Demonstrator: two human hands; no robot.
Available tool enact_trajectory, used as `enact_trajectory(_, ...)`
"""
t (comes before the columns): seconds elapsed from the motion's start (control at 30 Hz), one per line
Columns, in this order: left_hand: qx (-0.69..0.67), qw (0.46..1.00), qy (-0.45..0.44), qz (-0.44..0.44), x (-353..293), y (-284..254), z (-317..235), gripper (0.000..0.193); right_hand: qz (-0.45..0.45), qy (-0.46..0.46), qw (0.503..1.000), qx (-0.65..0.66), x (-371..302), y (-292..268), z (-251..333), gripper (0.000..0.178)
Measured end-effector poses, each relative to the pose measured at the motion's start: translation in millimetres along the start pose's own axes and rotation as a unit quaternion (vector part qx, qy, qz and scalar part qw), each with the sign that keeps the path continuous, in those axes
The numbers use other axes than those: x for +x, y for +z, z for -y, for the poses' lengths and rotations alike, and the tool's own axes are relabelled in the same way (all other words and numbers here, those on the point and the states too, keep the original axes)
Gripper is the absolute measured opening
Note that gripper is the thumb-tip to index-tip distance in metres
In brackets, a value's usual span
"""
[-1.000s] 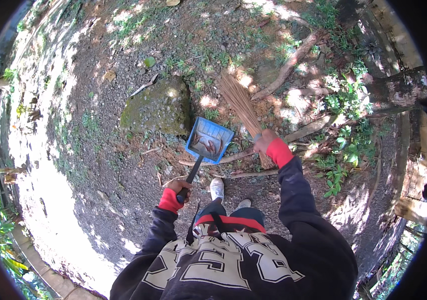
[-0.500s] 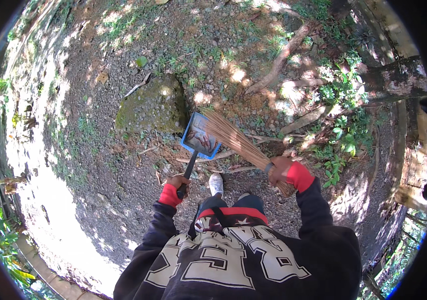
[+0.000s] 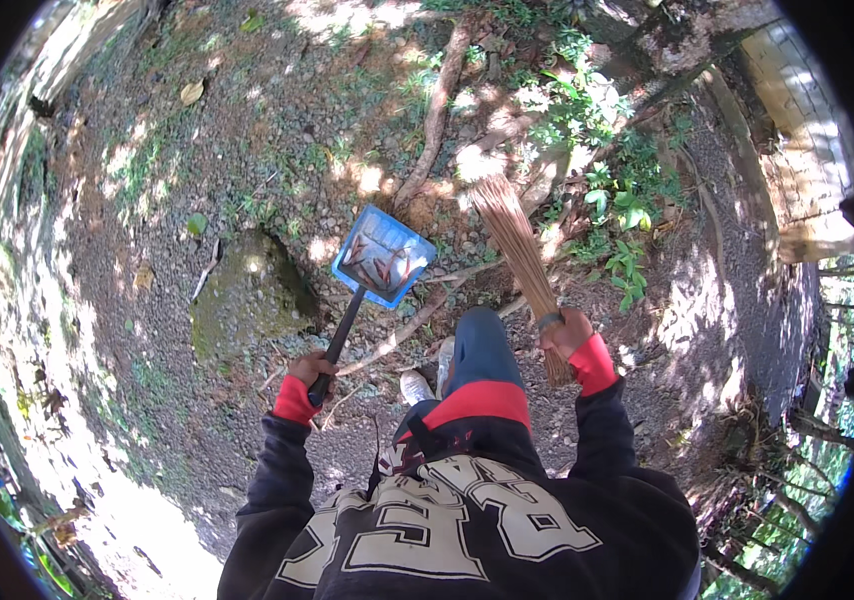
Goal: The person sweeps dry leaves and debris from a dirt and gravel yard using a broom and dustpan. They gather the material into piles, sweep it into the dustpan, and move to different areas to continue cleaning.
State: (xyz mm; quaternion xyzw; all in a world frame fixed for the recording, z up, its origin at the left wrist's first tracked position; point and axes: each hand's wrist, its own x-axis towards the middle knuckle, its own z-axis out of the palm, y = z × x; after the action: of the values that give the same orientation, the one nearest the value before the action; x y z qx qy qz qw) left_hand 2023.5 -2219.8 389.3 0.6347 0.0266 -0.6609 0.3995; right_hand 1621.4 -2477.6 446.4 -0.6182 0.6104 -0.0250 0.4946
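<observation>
My left hand (image 3: 313, 373) is wrapped round the black handle of a blue dustpan (image 3: 415, 279), whose pan points ahead of me, off the ground as far as I can tell. Several dry reddish-brown leaves (image 3: 382, 270) lie in the pan. In my right hand (image 3: 566, 333) is a stick broom (image 3: 519, 236), a bundle of thin brown sticks bound by a dark band near my grip. Its bristle end points forward and a little left, apart from the dustpan.
A mossy rock (image 3: 252, 300) sits left of the dustpan. Tree roots (image 3: 434, 120) cross the gravelly soil ahead. Green leafy plants (image 3: 627, 270) grow to the right of the broom, near a tree trunk (image 3: 692, 35). A pale block wall (image 3: 797, 150) stands far right.
The broom has swung right, away from the dustpan it overlapped before. The dustpan has shifted slightly left. My body has turned right, one knee has come forward, and the rock now appears further left.
</observation>
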Motion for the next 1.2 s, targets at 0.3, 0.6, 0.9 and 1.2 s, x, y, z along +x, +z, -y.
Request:
enact_trajectory(0.3, 0.008, 0.997, 0.003, 0.072, 38, 41, -53, 0.027, 0.151, -0.057, 0.954, -0.252, 156, -5, 57, 0.045)
enact_trajectory(0.6, 0.1, 0.989, -0.111, -0.021, 63, 42, -74, 0.013, 0.2, 0.034, 0.968, -0.149, 30, 16, 50, 0.056)
enact_trajectory(0.9, 0.074, 0.995, -0.071, -0.006, 40, 30, -66, 0.017, 0.037, -0.038, 0.998, 0.02, 8, -34, 15, 0.045)
enact_trajectory(1.2, 0.097, 0.993, -0.028, -0.056, 43, 34, -83, 0.028, 0.046, -0.009, 0.975, -0.217, 149, -71, 50, 0.034)
